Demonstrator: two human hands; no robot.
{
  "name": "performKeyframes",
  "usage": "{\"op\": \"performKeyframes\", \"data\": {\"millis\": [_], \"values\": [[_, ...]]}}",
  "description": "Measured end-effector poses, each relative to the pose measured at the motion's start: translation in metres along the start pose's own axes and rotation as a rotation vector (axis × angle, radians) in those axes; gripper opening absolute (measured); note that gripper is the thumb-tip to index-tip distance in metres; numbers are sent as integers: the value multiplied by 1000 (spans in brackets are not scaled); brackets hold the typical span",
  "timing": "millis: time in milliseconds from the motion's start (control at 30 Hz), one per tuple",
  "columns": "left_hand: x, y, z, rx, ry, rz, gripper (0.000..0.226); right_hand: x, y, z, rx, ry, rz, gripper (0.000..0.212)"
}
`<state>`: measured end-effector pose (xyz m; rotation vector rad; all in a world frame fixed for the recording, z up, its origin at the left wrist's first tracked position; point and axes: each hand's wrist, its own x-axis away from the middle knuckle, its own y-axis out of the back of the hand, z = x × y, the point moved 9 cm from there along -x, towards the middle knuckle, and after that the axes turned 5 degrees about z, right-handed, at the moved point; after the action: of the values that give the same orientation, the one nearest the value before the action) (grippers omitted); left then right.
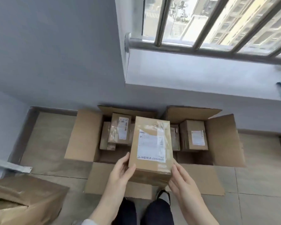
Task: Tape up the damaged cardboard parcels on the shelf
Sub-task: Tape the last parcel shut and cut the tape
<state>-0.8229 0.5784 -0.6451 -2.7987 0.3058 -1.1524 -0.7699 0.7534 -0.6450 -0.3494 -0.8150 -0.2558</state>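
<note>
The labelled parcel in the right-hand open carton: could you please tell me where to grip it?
I would come from above and grip the labelled parcel across its near and far ends: a smaller parcel crowds its left side and the carton its right, while bare floor shows at its near end.

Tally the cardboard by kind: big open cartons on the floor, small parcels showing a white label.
Big open cartons: 2, the left carton and the right carton.
Labelled parcels: 3, the held parcel, the left carton's parcel and the right carton's parcel.
Total: 5.
</note>
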Motion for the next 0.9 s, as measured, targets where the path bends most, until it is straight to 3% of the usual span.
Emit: {"op": "performKeyframes", "data": {"millis": [167,300,433,600,767,900], "values": [[-10,-85,-41,-50,-107,59,47,14,62,68,-37,129,-59,60],[-37,-152,-32,-51,-101,69,47,-3,121,93,12,142,-46,77],[-79,-196,12,-38,-39,37,50,-53,179,79,86,80,-7,41],[-143,-199,80,-44,-25,-89,49,-134,220,33,208,29,5,44],[-214,-186,133,-51,-60,-96,46,-212,241,-12,276,43,-54,45],[-261,-174,165,-15,-81,-96,43,-251,248,-37,344,115,-131,20]]}}
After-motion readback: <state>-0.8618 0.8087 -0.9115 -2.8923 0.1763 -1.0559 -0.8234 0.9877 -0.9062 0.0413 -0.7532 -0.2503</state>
